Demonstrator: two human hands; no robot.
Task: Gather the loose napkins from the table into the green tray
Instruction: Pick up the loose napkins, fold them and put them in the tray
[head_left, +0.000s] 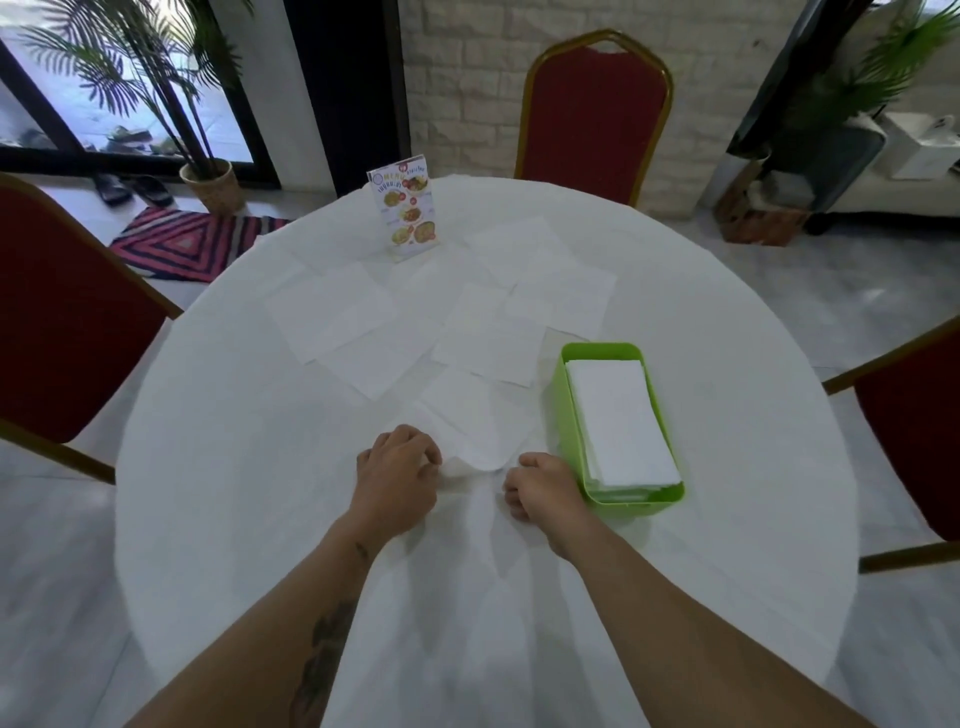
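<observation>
A green tray (569, 415) stands right of centre on the round white table (234, 467) and holds a stack of folded white napkins (618, 415). Several loose white napkins lie flat across the middle, among them one at the left (332, 312) and one near the tray (491, 338). The nearest napkin (475, 421) is pinched at its near edge by both hands. My left hand (397, 467) grips its left corner. My right hand (543, 486) grips its right corner, just left of the tray.
A standing menu card (405, 210) is at the table's far side. Red chairs with gold frames stand at the far side (592, 114), left (67, 312) and right (914, 441). A striped rug (192, 241) and potted plant (213, 184) are on the floor.
</observation>
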